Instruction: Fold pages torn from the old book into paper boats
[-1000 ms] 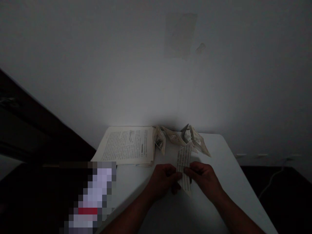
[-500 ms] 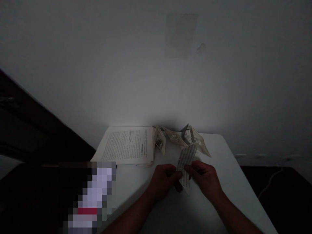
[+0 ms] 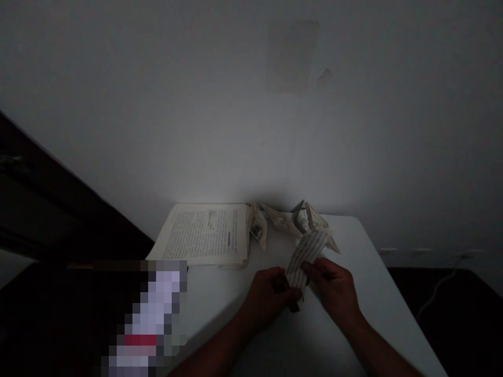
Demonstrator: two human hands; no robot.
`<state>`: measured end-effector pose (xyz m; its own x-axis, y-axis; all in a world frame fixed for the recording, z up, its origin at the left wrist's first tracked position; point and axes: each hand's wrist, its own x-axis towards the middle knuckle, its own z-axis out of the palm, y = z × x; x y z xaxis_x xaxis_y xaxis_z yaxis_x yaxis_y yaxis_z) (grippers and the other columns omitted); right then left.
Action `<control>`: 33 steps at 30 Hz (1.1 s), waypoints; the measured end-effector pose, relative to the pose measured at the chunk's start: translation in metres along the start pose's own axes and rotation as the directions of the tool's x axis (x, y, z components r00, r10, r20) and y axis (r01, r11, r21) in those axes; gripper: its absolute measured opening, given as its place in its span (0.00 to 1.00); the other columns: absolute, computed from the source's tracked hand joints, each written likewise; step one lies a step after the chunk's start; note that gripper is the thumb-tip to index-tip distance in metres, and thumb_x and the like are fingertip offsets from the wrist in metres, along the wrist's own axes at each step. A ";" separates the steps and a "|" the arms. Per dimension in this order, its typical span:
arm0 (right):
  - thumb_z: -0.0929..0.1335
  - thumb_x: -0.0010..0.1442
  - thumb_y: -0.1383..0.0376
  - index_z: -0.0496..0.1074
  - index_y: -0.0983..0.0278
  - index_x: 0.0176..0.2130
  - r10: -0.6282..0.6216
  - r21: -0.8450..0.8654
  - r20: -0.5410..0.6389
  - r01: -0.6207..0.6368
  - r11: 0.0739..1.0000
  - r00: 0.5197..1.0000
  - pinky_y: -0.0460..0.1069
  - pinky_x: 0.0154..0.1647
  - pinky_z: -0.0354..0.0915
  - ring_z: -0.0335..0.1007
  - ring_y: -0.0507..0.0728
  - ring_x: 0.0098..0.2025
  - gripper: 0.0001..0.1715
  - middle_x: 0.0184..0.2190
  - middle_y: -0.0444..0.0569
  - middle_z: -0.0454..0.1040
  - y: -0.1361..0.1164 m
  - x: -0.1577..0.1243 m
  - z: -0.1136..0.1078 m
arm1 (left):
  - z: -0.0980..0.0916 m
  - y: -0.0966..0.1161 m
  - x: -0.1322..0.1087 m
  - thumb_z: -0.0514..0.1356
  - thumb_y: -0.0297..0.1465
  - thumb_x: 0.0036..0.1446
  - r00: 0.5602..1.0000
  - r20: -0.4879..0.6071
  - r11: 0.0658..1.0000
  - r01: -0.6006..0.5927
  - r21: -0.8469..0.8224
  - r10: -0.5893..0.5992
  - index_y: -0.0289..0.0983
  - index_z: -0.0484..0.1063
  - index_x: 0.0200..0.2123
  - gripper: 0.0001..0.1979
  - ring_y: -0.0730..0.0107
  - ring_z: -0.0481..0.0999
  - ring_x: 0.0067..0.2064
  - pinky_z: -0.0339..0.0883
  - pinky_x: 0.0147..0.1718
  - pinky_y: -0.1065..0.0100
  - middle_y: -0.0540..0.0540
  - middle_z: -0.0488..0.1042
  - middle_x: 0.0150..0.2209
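Between my hands, above the white table (image 3: 220, 319), is a folded strip of printed paper (image 3: 308, 252), tilted with its upper end leaning right. My left hand (image 3: 268, 296) is closed on its lower end, the thumb lying across the front. My right hand (image 3: 334, 283) pinches the right edge near the middle. Fingers behind the sheet are partly hidden. Just beyond the strip stand folded paper boats: one boat (image 3: 258, 229) by the stack, another boat (image 3: 281, 220) in the middle, and folded paper (image 3: 304, 215) at the right, partly covered by the strip.
A stack of printed pages (image 3: 200, 233) lies at the table's back left, against the pale wall (image 3: 220, 131). A blurred-out area (image 3: 145, 319) covers the lower left. Right of the table, a cable (image 3: 436, 288) hangs from the wall.
The paper strip has tilted further right at its top. My left hand has slid toward its lower end, and my right hand has shifted slightly.
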<state>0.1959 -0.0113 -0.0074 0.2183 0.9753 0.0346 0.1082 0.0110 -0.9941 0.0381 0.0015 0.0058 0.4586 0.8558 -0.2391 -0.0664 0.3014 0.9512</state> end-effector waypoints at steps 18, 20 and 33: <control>0.70 0.53 0.59 0.70 0.64 0.42 0.080 0.300 0.380 -0.205 0.932 0.921 0.47 0.28 0.63 0.66 0.51 0.25 0.18 0.23 0.44 0.72 -0.003 -0.001 0.005 | -0.015 -0.006 0.005 0.60 0.37 0.53 0.983 -0.012 0.964 -0.180 -0.194 0.181 0.30 0.71 0.33 0.14 0.71 0.71 0.24 0.66 0.26 0.68 0.47 0.71 0.23; 0.69 0.55 0.59 0.71 0.65 0.43 0.059 0.297 0.404 -0.192 0.935 0.913 0.47 0.29 0.64 0.67 0.52 0.27 0.17 0.27 0.47 0.74 -0.003 -0.001 0.005 | -0.014 -0.006 0.005 0.60 0.36 0.53 0.984 0.017 0.960 -0.171 -0.222 0.179 0.31 0.71 0.33 0.12 0.72 0.71 0.23 0.66 0.25 0.69 0.47 0.72 0.23; 0.64 0.59 0.58 0.69 0.63 0.48 -0.077 -0.066 0.461 0.121 0.990 0.884 0.49 0.38 0.66 0.69 0.56 0.35 0.18 0.36 0.47 0.74 -0.017 -0.007 0.007 | -0.015 0.002 -0.002 0.58 0.30 0.51 0.946 -0.156 0.930 -0.232 0.284 0.284 0.31 0.72 0.30 0.07 0.76 0.66 0.22 0.61 0.22 0.74 0.50 0.69 0.22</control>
<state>0.1855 -0.0164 0.0089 -0.2625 0.9631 0.0594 0.1977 0.1140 -0.9736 0.0240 0.0068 0.0048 0.2768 0.9608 0.0130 0.0838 -0.0376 0.9958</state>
